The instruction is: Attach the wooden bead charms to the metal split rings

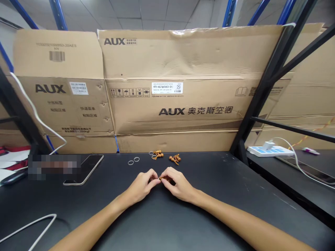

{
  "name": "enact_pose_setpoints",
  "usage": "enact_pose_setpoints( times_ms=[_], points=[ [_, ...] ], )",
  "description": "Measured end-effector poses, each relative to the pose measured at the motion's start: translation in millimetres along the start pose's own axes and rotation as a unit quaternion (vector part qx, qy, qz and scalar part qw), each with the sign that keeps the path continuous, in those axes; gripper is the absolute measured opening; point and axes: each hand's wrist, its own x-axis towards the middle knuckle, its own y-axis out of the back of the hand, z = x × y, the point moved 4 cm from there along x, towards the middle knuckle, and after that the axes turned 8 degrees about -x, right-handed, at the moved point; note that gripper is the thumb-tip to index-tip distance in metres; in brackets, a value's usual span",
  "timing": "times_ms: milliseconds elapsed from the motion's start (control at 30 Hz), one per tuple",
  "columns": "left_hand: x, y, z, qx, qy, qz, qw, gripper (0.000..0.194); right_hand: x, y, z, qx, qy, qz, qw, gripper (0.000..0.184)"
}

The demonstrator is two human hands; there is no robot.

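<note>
My left hand [145,184] is closed in a pinch, its fingertips meeting those of my right hand [179,185] above the black table. Between the fingers of my right hand shows a small brown charm [170,181], mostly hidden. Whatever the left fingertips grip is too small and covered to make out. Just beyond the hands lie a brown beaded charm [175,159] and another brown charm with a metal ring [158,154]. Left of them, two loose metal split rings, one nearer [131,162] and one farther [136,159], rest flat on the table.
A smartphone [87,169] lies on the black table [209,216] at left, with a white cable [43,219] nearer. Cardboard boxes [183,104] stand along the back edge. Past the black rack post [258,94] sits a white power strip [269,151].
</note>
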Motion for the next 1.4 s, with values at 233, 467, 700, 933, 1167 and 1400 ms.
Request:
enact_pose_setpoints(
  times_ms=[233,467,700,933,1167,1400],
  points=[
    [-1,-1.6,2,0.029,-0.005,-0.022,0.999,0.029,0,-3,5,0.001,-0.017,0.012,1.0,0.013],
    [-2,-0.8,14,-0.03,-0.024,-0.046,0.998,0.027,0,-4,13,-0.011,-0.051,0.031,0.998,0.012],
    [0,1.9,5,-0.024,0.018,-0.019,0.999,0.035,-1,-5,6,-0.015,-0.001,0.017,1.0,0.01],
    [-2,-0.6,4,-0.035,0.007,-0.04,0.999,0.031,-1,-4,8,-0.028,-0.015,0.024,0.999,0.009],
    [-1,0.5,4,-0.026,0.003,-0.037,0.999,0.031,0,-4,7,-0.049,-0.014,0.016,0.999,0.011],
    [-1,-1.1,4,-0.011,-0.012,-0.025,1.0,0.04,-2,-4,-1,-0.047,0.048,-0.014,0.998,0.01]
  ],
)
